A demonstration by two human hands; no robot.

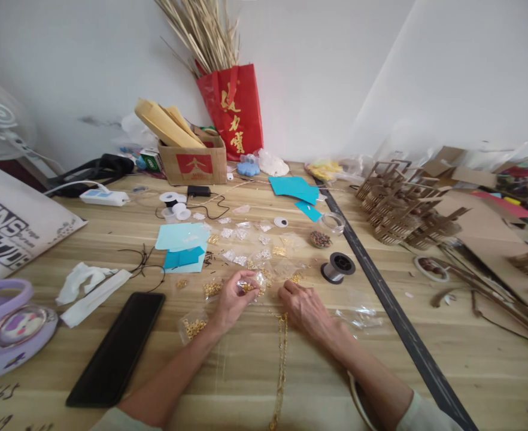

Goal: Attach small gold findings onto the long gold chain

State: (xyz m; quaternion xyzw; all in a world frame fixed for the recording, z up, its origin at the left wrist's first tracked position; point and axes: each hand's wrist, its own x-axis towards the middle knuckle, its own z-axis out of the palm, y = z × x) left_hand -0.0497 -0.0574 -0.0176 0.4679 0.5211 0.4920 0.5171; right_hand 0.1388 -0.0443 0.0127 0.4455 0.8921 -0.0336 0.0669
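My left hand (236,299) is closed on a small clear plastic bag (258,280) with gold-coloured findings inside. Close to its right, my right hand (303,301) rests low over the table with its fingers curled together; whatever may be between the fingertips is hidden. Loose gold pieces (296,278) lie just beyond those fingers. Below the hands, a long gold chain (282,359) runs toward the near edge. Beside my left hand lie a bag of gold beads (212,288) and a bag of gold rings (195,327).
A black phone (117,350) lies at the left. Right of the hands stand a wire spool (337,267) and a dish of brown beads (320,239). Blue cards (183,256), small bags of silver pieces (242,233) and stacked woven baskets (396,203) sit farther back.
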